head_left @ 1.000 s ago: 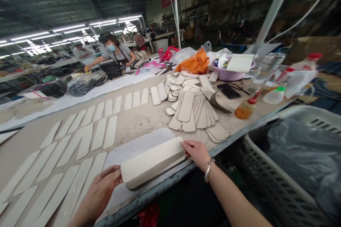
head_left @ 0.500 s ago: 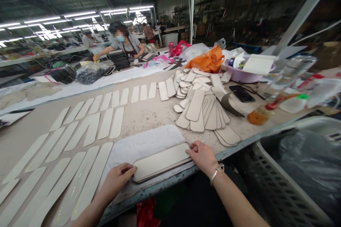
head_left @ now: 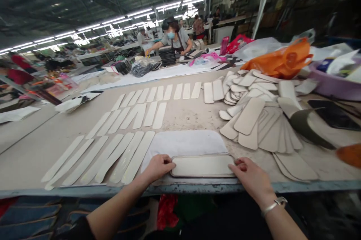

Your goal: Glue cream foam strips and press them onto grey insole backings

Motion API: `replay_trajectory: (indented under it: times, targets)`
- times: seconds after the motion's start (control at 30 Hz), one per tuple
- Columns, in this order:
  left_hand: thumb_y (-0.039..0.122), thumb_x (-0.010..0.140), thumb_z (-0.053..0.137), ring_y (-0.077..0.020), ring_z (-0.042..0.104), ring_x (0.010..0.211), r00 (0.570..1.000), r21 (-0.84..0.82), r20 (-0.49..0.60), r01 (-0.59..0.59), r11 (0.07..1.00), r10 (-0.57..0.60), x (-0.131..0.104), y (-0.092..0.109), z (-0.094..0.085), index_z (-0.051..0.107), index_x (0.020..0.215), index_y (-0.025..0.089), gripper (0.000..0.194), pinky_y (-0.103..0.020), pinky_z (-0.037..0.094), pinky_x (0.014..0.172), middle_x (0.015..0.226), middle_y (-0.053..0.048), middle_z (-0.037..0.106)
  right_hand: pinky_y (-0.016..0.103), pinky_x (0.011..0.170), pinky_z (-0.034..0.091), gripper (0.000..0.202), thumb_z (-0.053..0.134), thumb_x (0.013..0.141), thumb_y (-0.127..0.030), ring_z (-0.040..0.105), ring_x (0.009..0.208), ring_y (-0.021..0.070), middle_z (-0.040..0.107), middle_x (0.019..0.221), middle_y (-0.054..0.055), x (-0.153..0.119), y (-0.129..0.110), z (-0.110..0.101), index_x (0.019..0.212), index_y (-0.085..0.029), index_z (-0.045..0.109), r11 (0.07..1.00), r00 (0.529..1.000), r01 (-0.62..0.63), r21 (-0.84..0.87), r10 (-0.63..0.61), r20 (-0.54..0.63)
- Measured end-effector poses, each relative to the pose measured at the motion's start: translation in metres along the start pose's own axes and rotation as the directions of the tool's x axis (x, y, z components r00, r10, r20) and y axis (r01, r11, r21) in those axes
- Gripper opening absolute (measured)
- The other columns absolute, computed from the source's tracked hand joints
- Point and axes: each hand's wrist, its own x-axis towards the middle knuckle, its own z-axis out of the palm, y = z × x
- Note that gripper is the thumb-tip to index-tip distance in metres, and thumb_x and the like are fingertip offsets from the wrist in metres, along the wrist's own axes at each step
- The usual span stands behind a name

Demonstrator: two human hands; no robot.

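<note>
A long cream panel with rounded corners and a dark edge [head_left: 201, 166] lies level near the table's front edge, partly over a white sheet [head_left: 188, 141]. My left hand [head_left: 160, 167] pinches its left end between thumb and fingers. At the right end, my right hand [head_left: 248, 174], with a bracelet on the wrist, grips the panel the same way. Several cream strips [head_left: 138, 153] lie in three rows on the left. A fanned pile of shorter, dark-edged pieces [head_left: 249, 116] spreads on the right.
Behind the pile lie an orange bag [head_left: 282, 59] and a purple basin [head_left: 329, 80]. A dark phone [head_left: 335, 114] is at the right. Across the table, a masked person [head_left: 176, 39] is beside a dark stack [head_left: 167, 56]. The table's front edge [head_left: 203, 189] runs below my hands.
The view has swung left, so the table's things appear farther right. Both hands still hold the panel's ends, and the panel now looks level instead of slanted.
</note>
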Motion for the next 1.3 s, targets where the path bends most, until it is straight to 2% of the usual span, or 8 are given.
replay_trajectory:
  times: [0.27,0.43,0.57,0.77,0.9,1.03,1.3]
  targets:
    - [0.032,0.070,0.053,-0.0152,0.056,0.064,0.999,0.016,-0.035,0.022,1.000,-0.022,-0.004,0.003,-0.001,0.064,0.067,0.017,0.018,-0.023,0.036,0.058,0.064,-0.001,0.063,0.032,0.067,0.041,0.029,0.053,0.070,-0.051,0.063,0.072,0.0200,0.067,0.069,-0.002,0.002,0.000,0.000,0.080,-0.024,0.055,0.999,1.000,0.002,-0.032,-0.001,0.015]
    - [0.030,0.072,0.050,-0.0157,0.056,0.064,1.000,0.004,0.018,0.014,1.000,-0.014,-0.001,0.007,-0.005,0.062,0.063,0.017,0.020,-0.023,0.036,0.058,0.059,-0.001,0.062,0.031,0.068,0.040,0.028,0.053,0.071,-0.051,0.063,0.073,0.0187,0.067,0.069,-0.003,0.000,0.001,-0.001,0.080,-0.025,0.054,0.999,1.000,-0.007,-0.043,0.008,0.028]
    - [0.030,0.071,0.051,-0.0156,0.056,0.064,1.000,0.019,0.018,-0.002,1.000,0.001,0.001,0.005,-0.004,0.061,0.062,0.017,0.019,-0.023,0.035,0.058,0.060,-0.001,0.061,0.030,0.068,0.040,0.026,0.053,0.071,-0.049,0.063,0.073,0.0183,0.067,0.069,-0.004,0.000,0.001,-0.001,0.080,-0.024,0.053,0.999,0.999,-0.023,-0.039,0.024,0.036]
    - [0.036,0.070,0.056,-0.0154,0.055,0.060,0.997,0.004,-0.063,0.050,0.999,-0.050,0.002,-0.005,0.004,0.057,0.077,0.017,0.021,-0.024,0.035,0.057,0.062,0.002,0.058,0.028,0.065,0.039,0.019,0.055,0.072,-0.041,0.062,0.067,0.0164,0.066,0.065,-0.003,-0.003,-0.004,-0.002,0.078,-0.023,0.052,1.000,1.000,-0.004,0.024,0.004,-0.005]
    - [0.039,0.072,0.055,-0.0158,0.056,0.061,0.999,-0.047,-0.030,0.037,0.998,-0.039,0.006,-0.014,0.009,0.054,0.091,0.017,0.029,-0.025,0.036,0.059,0.062,0.003,0.058,0.027,0.064,0.039,0.017,0.057,0.071,-0.039,0.061,0.064,0.0150,0.066,0.062,-0.004,-0.003,-0.004,-0.002,0.075,-0.023,0.051,0.998,0.999,-0.004,0.064,0.006,-0.032]
    - [0.038,0.072,0.053,-0.0156,0.056,0.061,0.999,-0.052,-0.031,0.024,0.998,-0.026,0.007,-0.018,0.011,0.055,0.090,0.017,0.027,-0.025,0.034,0.058,0.064,0.002,0.059,0.026,0.063,0.039,0.017,0.058,0.069,-0.038,0.060,0.063,0.0150,0.065,0.060,-0.004,-0.003,-0.005,-0.003,0.073,-0.023,0.051,0.996,0.999,-0.003,0.088,0.007,-0.045]
    - [0.034,0.071,0.054,-0.0154,0.054,0.059,0.999,-0.125,-0.045,0.001,0.992,-0.007,0.004,-0.013,0.011,0.053,0.087,0.018,0.023,-0.025,0.035,0.058,0.062,0.003,0.057,0.028,0.063,0.040,0.015,0.057,0.069,-0.037,0.061,0.062,0.0164,0.065,0.061,-0.002,-0.004,-0.006,-0.004,0.073,-0.023,0.052,0.993,0.999,0.043,0.109,-0.039,-0.038]
